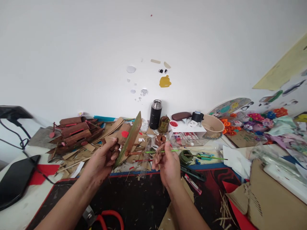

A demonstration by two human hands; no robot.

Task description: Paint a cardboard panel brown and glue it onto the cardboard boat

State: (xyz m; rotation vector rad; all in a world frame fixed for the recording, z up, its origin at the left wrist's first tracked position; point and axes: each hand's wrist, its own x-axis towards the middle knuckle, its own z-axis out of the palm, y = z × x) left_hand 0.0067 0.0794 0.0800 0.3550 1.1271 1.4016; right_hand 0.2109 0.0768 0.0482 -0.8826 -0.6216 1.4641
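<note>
My left hand (pixel 110 156) pinches the edge of a long flat panel (pixel 131 135), painted green and reddish brown and tilted upright. A small brown stick (pixel 136 153) juts from its lower right side. In my right hand (pixel 169 163) a thin green paintbrush (pixel 153 152) lies between closed fingers, pointing left toward the panel. A slim red stick (pixel 142 160) also reaches toward these fingers; whether they hold it I cannot tell. Just behind stands a brown-painted pot (pixel 160 139). To the right is a jar of dark green paint (pixel 185 158), with another green brush (pixel 213 157) beside it.
Brown model pieces (pixel 78 132) and cardboard scraps fill the left back. A black thermos (pixel 155 115), a white box (pixel 188 129) and a beige bowl (pixel 213 124) line the wall. Red-handled scissors (pixel 111 215), a black cutter (pixel 193 172) and folded cardboard (pixel 275 195) lie nearer.
</note>
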